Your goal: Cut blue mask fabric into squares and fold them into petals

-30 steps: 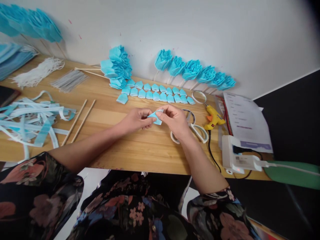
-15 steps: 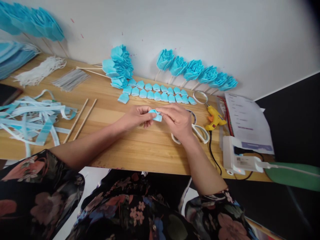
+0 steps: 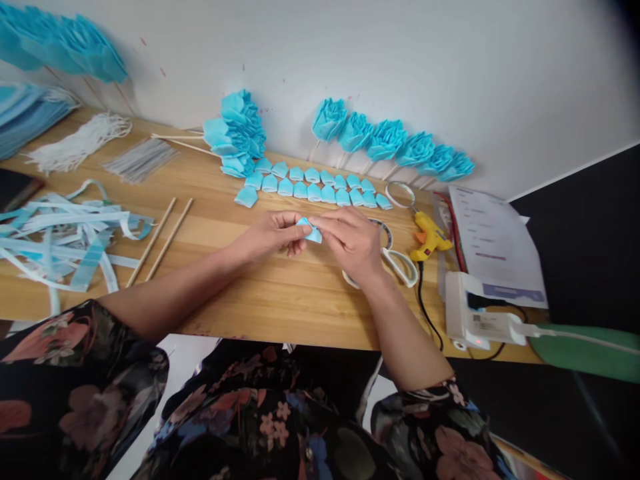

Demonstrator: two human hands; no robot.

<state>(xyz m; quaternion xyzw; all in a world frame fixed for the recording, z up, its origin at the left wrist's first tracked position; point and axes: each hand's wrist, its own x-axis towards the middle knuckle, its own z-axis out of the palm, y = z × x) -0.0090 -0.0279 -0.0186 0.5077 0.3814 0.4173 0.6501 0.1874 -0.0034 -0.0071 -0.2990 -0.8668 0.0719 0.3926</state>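
Observation:
My left hand (image 3: 270,235) and my right hand (image 3: 351,239) meet over the middle of the wooden table (image 3: 280,300), both pinching one small light-blue folded piece (image 3: 311,231) between thumbs and fingertips. Just beyond the hands lie two rows of several folded blue petals (image 3: 313,187). White-handled scissors (image 3: 397,261) rest on the table right beside my right hand.
Blue fabric flowers on sticks (image 3: 390,140) lean on the wall, with a blue pile (image 3: 237,133) to their left. A yellow glue gun (image 3: 427,235), a white power strip (image 3: 475,317), papers (image 3: 493,243), two wooden sticks (image 3: 160,239), blue strips (image 3: 60,230) and white loops (image 3: 75,147) also lie about.
The blue piece has been folded smaller between my fingertips, and my hands have closed in slightly together. Nothing else on the table has moved.

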